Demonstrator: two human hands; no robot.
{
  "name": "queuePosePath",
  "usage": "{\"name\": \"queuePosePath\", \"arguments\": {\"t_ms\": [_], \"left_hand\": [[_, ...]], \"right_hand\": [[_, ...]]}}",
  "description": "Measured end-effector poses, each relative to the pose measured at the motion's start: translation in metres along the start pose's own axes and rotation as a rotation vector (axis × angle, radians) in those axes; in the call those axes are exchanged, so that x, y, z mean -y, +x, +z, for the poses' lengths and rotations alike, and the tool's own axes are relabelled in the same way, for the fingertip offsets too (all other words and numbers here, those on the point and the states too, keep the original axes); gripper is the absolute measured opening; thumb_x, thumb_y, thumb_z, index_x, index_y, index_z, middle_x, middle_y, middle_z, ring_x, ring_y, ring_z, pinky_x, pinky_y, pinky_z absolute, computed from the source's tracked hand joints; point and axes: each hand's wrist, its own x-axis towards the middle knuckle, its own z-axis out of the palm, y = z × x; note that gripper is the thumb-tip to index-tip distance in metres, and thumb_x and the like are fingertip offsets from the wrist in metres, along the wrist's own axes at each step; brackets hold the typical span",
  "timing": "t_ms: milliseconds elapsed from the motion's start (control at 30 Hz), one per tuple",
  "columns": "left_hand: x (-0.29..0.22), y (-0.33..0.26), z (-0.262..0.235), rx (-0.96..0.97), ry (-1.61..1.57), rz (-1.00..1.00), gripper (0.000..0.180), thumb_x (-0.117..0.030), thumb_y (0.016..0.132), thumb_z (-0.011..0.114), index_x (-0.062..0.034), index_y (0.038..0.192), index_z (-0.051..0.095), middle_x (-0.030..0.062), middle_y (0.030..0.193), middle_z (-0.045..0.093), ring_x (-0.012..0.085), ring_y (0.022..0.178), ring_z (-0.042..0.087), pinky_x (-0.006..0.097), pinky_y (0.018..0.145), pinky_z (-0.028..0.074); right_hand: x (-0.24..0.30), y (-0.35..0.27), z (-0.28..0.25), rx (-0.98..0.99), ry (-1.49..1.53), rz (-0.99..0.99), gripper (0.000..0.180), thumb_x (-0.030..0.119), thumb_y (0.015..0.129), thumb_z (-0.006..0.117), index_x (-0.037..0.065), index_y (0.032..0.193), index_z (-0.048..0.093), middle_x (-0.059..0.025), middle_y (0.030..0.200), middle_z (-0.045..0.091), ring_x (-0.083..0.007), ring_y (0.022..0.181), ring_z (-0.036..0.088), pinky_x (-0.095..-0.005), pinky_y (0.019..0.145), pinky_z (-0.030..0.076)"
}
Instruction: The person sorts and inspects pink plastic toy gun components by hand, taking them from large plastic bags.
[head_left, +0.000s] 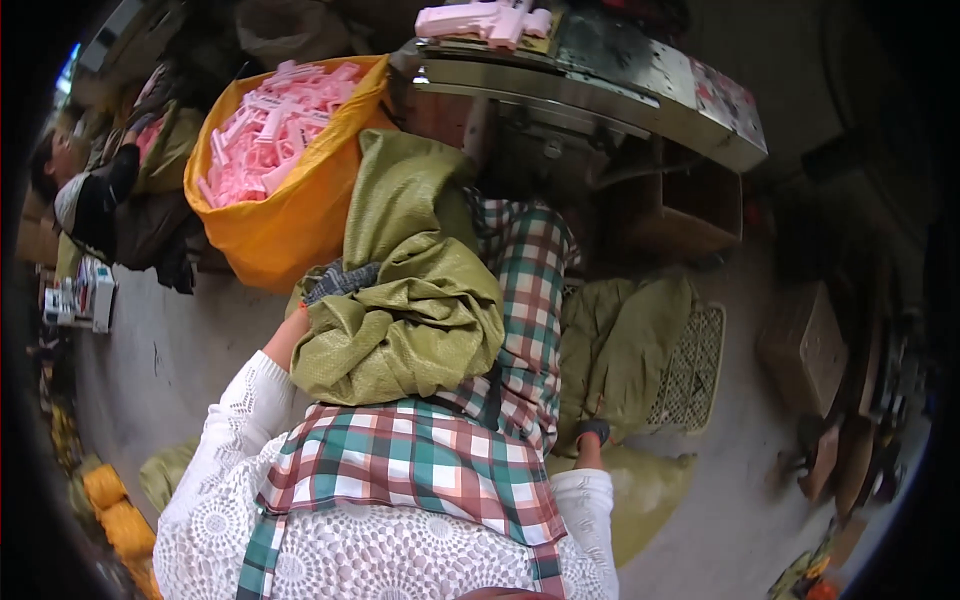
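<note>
A bunched olive-green woven sack (400, 330) lies across my lap, its upper part rising toward an orange sack. At its left side, my left hand (340, 282), in a grey knit glove, is closed on the folds; some of the fingers are hidden in the fabric. Low at my right side is my right hand (592, 431), also in a dark glove. It is against the lower end of another green woven sack (620, 345), and its fingers are too hidden to read.
The large orange sack (290, 235) brims with pink plastic pieces (275, 130). More pink parts (485, 20) lie on a metal machine (600, 90) ahead. Under the right sack is a pale plastic crate (690, 370). A cardboard box (690, 210) stands beyond it. Another person (110, 200) is at far left.
</note>
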Motion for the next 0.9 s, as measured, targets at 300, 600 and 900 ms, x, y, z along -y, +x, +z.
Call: {"name": "queuePosePath", "arguments": {"t_ms": [300,600,900], "left_hand": [[-0.007,-0.014,0.004,0.081,0.069,-0.066,0.05,-0.024,0.078,0.07,0.0023,0.117,0.054,0.0106,0.109,0.062,0.017,0.096,0.059,0.029,0.084,0.047],[0.04,-0.023,-0.146,0.356,0.307,0.09,0.052,-0.034,0.077,0.069,-0.0024,0.117,0.056,0.0109,0.115,0.06,0.0209,0.104,0.057,0.033,0.089,0.044],[0.24,-0.109,-0.255,-0.101,0.383,-0.128,0.052,-0.035,0.077,0.067,-0.0026,0.116,0.056,0.013,0.115,0.06,0.0242,0.104,0.057,0.034,0.089,0.044]], "right_hand": [[0.077,-0.079,-0.097,-0.273,0.676,-0.155,0.022,0.012,0.075,0.057,-0.001,0.092,0.062,-0.0185,0.081,0.064,-0.0314,0.072,0.06,-0.0385,0.068,0.048],[0.228,-0.166,-0.285,0.25,1.307,-0.937,0.029,0.001,0.083,0.048,0.001,0.109,0.061,-0.0059,0.096,0.063,-0.0127,0.081,0.058,-0.0277,0.073,0.049],[0.437,-0.285,-0.533,-0.644,0.758,-1.779,0.029,-0.001,0.08,0.061,0.005,0.109,0.062,-0.0064,0.1,0.064,-0.0131,0.086,0.06,-0.0259,0.075,0.049]]}}
